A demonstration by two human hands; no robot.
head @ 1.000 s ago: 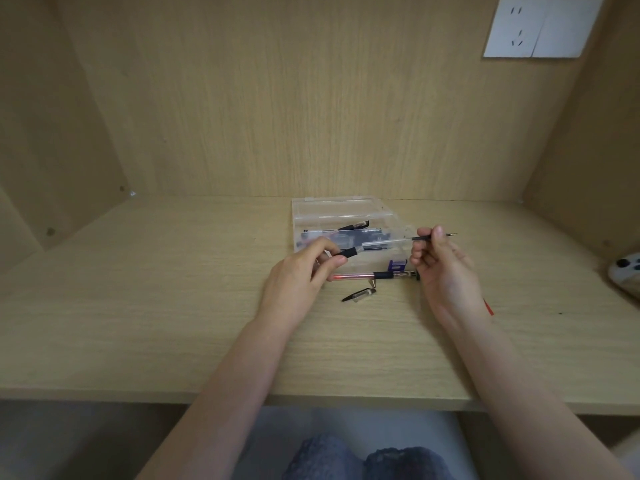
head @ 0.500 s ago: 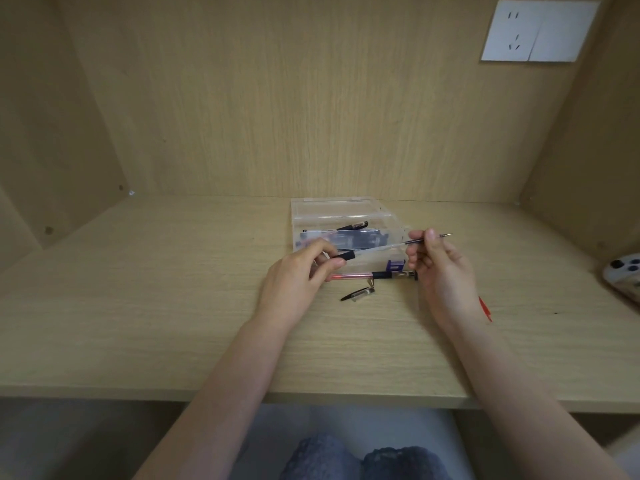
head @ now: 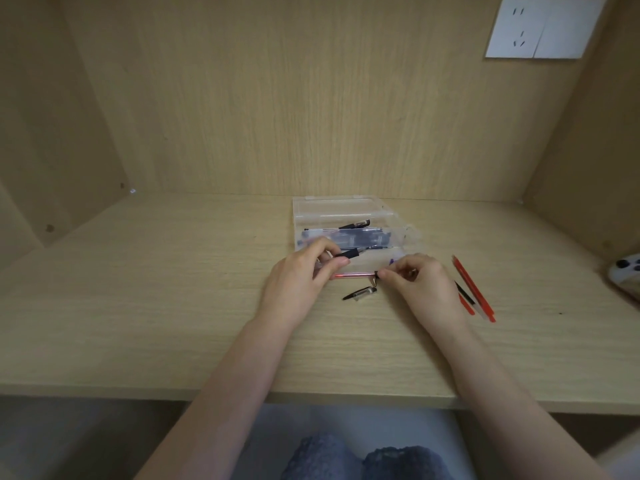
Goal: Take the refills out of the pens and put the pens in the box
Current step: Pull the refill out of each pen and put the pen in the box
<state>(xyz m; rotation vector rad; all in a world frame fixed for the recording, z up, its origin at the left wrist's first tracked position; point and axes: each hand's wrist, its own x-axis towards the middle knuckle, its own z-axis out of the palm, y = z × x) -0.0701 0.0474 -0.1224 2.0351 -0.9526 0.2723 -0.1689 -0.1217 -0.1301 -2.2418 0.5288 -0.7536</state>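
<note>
My left hand (head: 304,271) grips a clear pen barrel with a black grip (head: 348,253) just in front of the open clear plastic box (head: 341,211). Inside the box lie several pens (head: 349,237). My right hand (head: 420,282) rests low on the desk, its fingertips pinching at the tip end of a red pen (head: 351,275) that lies in front of the box. A small black pen cap (head: 360,293) lies nearer me. Several refills, red and black (head: 472,291), lie on the desk right of my right hand.
The wooden desk (head: 173,306) sits in an alcove with side walls. A white game controller (head: 627,271) lies at the far right edge. A white wall socket (head: 543,27) is high on the back panel.
My right hand pulled the refill out of the barrel, dropped to the desk and now pinches the red pen's end. The refills on the right have come into view. My left hand kept the barrel.
</note>
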